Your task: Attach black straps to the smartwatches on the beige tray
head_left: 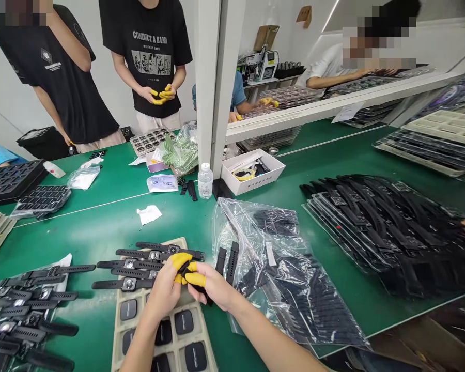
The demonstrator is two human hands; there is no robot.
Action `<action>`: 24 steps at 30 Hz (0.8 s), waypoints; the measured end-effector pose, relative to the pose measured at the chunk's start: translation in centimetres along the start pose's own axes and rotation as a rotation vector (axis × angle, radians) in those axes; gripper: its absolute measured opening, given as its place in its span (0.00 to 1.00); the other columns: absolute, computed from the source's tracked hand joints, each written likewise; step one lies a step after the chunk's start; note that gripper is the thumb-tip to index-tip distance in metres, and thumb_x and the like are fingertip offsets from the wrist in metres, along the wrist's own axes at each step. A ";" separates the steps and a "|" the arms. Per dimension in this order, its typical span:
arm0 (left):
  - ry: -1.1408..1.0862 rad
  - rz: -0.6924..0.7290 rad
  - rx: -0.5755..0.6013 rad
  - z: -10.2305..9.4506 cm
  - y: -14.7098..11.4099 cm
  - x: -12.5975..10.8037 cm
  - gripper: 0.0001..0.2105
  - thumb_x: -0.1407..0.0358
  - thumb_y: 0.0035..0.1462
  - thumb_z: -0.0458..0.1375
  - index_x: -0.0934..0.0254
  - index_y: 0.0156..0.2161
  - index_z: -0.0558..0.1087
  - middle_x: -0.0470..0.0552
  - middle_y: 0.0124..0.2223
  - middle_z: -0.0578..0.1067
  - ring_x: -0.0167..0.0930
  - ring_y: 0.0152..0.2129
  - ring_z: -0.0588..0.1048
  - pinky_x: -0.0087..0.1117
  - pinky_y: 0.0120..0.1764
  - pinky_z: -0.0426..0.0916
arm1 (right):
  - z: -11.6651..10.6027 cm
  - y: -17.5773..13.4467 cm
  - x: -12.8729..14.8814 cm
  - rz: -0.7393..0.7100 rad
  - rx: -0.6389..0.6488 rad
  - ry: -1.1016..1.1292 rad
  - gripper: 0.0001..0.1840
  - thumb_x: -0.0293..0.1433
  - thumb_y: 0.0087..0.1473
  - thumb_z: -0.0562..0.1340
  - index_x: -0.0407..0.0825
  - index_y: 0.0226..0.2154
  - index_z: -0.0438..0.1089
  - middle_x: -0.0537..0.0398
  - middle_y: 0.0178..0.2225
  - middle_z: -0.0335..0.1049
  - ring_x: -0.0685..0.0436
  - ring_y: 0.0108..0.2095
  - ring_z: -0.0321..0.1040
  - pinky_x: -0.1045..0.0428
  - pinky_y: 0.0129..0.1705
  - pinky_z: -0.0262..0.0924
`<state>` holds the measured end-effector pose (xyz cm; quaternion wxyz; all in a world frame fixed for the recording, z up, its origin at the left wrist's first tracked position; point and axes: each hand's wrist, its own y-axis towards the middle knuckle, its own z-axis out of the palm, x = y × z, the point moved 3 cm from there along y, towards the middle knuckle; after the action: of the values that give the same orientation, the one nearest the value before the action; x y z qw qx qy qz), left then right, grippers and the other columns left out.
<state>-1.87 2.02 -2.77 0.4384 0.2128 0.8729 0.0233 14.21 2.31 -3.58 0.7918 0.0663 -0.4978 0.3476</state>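
My left hand [169, 287] and my right hand [211, 281], both with yellow finger cots, meet over the far part of a beige tray [118, 326]. Their fingertips pinch a small black watch [184, 268], mostly hidden by the fingers; a dark strap end shows under my right hand. Square black watch heads [184, 321] sit in the tray's near compartments. Across its far end lie several watches with straps [129, 284]. Two loose black strap pieces [232, 262] lie right of my hands, beside a clear plastic bag [294, 279] full of black straps.
More strapped watches [19, 310] lie at the left. Stacked trays covered with black straps [368, 206] stand at the right, a hand at their edge. A water bottle [205, 182] and white box [256, 178] stand by a white post [213, 93]. Several people are around the green table.
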 end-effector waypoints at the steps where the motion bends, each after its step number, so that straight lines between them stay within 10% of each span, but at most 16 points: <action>1: -0.001 0.000 -0.004 0.0 -0.1 0.1 0.30 0.78 0.55 0.47 0.60 0.61 0.73 0.57 0.59 0.78 0.37 0.58 0.76 0.48 0.63 0.72 | 0.0 0.0 -0.1 0.000 -0.015 0.030 0.19 0.47 0.56 0.67 0.49 0.34 0.66 0.67 0.16 0.64 0.55 0.13 0.48 0.55 0.18 0.42; 14: -0.018 -0.077 0.053 0.4 -0.3 -0.4 0.22 0.66 0.73 0.45 0.58 0.68 0.66 0.58 0.66 0.70 0.38 0.66 0.68 0.45 0.67 0.65 | -0.8 0.1 0.6 0.043 -0.064 0.271 0.21 0.45 0.50 0.71 0.52 0.33 0.62 0.69 0.15 0.59 0.56 0.14 0.43 0.55 0.18 0.36; 24: 0.188 -0.014 0.106 0.0 -0.4 -0.6 0.19 0.64 0.71 0.49 0.63 0.61 0.73 0.62 0.54 0.76 0.42 0.53 0.74 0.50 0.58 0.73 | -1.3 -0.1 0.5 0.149 -0.055 0.139 0.23 0.47 0.50 0.71 0.51 0.32 0.62 0.68 0.16 0.60 0.57 0.15 0.42 0.56 0.18 0.36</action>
<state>-1.68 1.37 -2.44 0.3430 0.2264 0.9116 -0.0059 15.37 3.06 -3.81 0.7980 -0.0171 -0.4545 0.3954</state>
